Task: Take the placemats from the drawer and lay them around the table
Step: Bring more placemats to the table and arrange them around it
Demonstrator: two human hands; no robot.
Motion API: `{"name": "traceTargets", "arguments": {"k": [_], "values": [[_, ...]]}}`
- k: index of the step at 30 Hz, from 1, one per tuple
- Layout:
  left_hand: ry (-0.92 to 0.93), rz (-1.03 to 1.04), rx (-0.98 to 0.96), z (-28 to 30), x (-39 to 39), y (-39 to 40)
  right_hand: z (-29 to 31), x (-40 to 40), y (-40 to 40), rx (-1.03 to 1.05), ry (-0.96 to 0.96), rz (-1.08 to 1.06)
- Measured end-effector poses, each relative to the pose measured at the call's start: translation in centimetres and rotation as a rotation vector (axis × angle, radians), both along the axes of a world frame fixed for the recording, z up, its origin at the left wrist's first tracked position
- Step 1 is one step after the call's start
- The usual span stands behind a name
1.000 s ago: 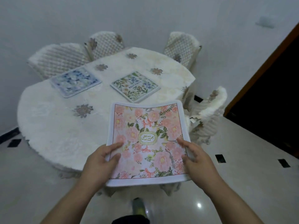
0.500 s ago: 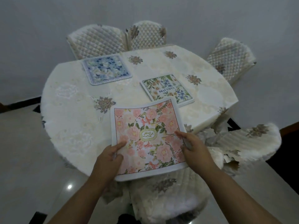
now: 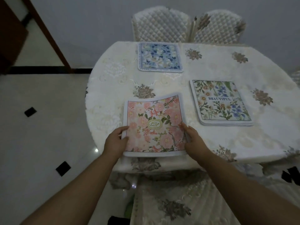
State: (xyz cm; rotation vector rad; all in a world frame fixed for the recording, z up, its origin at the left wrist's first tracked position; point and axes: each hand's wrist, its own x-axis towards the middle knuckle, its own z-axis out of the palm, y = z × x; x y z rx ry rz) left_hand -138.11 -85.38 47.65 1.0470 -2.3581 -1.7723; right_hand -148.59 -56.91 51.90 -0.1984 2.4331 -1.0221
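At the bottom of the frame, two bare arms reach up from the lower corners toward the table (image 3: 211, 143), which is covered with a white cloth with flowers. Under them, at the bottom middle, sits a chair (image 3: 170, 200) with a flowery cover, pushed up to the table. The left hand (image 3: 114, 141) pinches the left edge of the pink placemat (image 3: 154, 125), with the thumb on top. The right hand (image 3: 194, 139) holds the right edge, fingers lying on top along the side; the thumb cannot be seen. The pink placemat sits at the near edge of the table, in the middle of the frame, and its far right corner curls up a little. To the right, a bit farther, lies the green placemat (image 3: 220, 103) with the word BEAUTIFUL on it. Farther back, at the upper middle, lies the blue placemat (image 3: 159, 56). Behind the table, at the top, stand two quilted chairs (image 3: 160, 25) side by side.
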Motion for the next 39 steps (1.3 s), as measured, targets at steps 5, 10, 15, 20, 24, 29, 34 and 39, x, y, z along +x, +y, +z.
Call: {"name": "traceTargets", "arguments": {"k": [5,10,15,20,24,29,34,39], "values": [[-0.045,0.098,0.075,-2.8,0.9,0.7,-4.2,-1.5,0.6,0.008,-0.033,0.000],[-0.040,0.047,-0.020,-4.1,1.7,0.9,-6.7,-0.8,2.3,0.038,0.018,0.019],[-0.050,-0.007,-0.087,-5.0,1.6,0.9,-7.7,-0.6,3.0,0.063,0.048,0.019],[-0.028,-0.077,-0.144,-5.3,2.0,1.3,-8.1,-0.5,3.0,0.115,0.090,0.010],[-0.028,-0.067,-0.180,-5.7,2.1,1.8,-8.0,-0.6,2.7,0.200,0.133,0.012],[-0.005,-0.114,-0.232,-6.1,2.0,1.5,-7.7,0.0,1.5,0.240,0.300,0.030],[-0.045,-0.173,-0.354,-5.7,1.7,1.8,-9.4,-0.3,-0.3,0.245,0.424,0.218],[-0.048,-0.161,-0.526,-6.1,1.8,2.6,-11.9,-0.9,0.1,0.434,0.477,0.392]]}}
